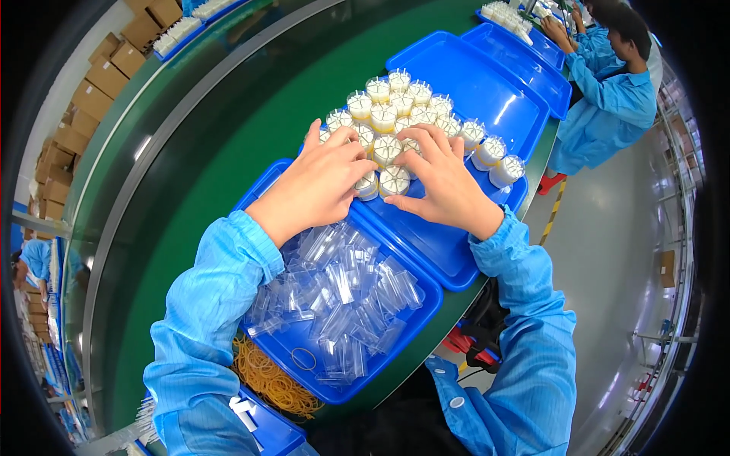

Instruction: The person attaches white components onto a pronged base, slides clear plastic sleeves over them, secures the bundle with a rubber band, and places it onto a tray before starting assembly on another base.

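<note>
Small round clear cups with white contents and spoke-like lines on top (382, 118) stand packed together on a blue tray (449, 64). My left hand (323, 178) comes in from the left, fingers bent over the cluster, with thumb and forefinger around a front cup (366, 187). From the right, my right hand (445, 178) curls its fingers over the cups, its thumb beside another front cup (395, 181). Both cups rest among the others. Parts of the cluster are hidden under my fingers.
A nearer blue tray (430, 304) holds a heap of clear plastic pieces (342, 289). Yellow rubber bands (270, 380) lie by its near-left edge on the green conveyor (175, 228). A co-worker in blue (612, 95) is at the far right. Cartons (106, 80) are stacked far left.
</note>
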Demonstrator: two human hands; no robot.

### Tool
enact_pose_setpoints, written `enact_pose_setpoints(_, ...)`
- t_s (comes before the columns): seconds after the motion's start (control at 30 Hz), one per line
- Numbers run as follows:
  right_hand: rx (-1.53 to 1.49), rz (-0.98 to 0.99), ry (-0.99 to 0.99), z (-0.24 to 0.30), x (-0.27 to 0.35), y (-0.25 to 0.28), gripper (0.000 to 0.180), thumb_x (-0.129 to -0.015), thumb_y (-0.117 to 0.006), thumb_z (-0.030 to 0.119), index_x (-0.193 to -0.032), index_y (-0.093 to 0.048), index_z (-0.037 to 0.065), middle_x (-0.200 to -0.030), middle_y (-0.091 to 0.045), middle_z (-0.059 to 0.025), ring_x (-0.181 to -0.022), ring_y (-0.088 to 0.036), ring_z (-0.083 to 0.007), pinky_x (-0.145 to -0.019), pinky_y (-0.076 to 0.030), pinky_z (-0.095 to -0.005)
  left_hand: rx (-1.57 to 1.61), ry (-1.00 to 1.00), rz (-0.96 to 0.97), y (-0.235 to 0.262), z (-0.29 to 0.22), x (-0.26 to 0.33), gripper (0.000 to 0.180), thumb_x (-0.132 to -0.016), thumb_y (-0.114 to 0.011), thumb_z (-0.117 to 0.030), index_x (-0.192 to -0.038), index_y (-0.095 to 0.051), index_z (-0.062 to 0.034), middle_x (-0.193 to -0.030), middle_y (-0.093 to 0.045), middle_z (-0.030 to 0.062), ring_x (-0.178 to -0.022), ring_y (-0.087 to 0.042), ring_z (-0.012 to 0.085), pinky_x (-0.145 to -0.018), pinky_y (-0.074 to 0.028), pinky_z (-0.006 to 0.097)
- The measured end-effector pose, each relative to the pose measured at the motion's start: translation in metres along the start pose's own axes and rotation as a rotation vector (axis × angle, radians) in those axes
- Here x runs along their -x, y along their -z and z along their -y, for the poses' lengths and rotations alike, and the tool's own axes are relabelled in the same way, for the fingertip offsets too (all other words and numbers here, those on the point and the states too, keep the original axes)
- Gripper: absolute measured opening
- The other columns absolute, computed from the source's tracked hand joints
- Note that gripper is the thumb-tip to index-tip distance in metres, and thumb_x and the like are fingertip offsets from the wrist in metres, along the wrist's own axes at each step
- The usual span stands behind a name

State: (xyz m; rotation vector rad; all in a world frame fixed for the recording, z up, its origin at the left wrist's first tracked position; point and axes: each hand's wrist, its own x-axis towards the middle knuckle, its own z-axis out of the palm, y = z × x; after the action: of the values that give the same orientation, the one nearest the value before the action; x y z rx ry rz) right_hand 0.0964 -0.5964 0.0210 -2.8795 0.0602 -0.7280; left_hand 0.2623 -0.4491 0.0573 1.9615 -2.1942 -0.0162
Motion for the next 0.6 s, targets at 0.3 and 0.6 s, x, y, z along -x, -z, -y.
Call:
enact_pose_setpoints(0.3,-0.16,0.041,-0.094,0.002,0.005,0.001,0.042,-0.063,-0.079,0.034,-0.093,-0.058,0.013,-0.133,-0.04,-0.013,-0.13,-0.028,-0.0351,-0.088,-0.028,-0.0496,0.091,0.018,-0.094,-0.005,0.003,0.006,0.044,-0.068,-0.071,-0.005,-0.11,-0.058,-0.0093,-0.109,-0.056,0.007,-0.117,-0.044,0.0281,-0.106,-0.023,0.053)
enact_pose_setpoints(0.6,-0.107,0.011,-0.143,0.013,0.014,0.005,0.041,-0.064,-0.08,0.036,-0.092,-0.061,0.013,-0.141,-0.034,-0.0136,-0.136,-0.018,-0.0366,-0.09,-0.026,-0.0502,0.098,-0.003,-0.147,0.006,0.004,-0.002,0.038,-0.07,-0.066,-0.005,-0.108,-0.059,-0.0077,-0.108,-0.057,0.0088,-0.116,-0.044,0.0297,-0.103,-0.031,0.045)
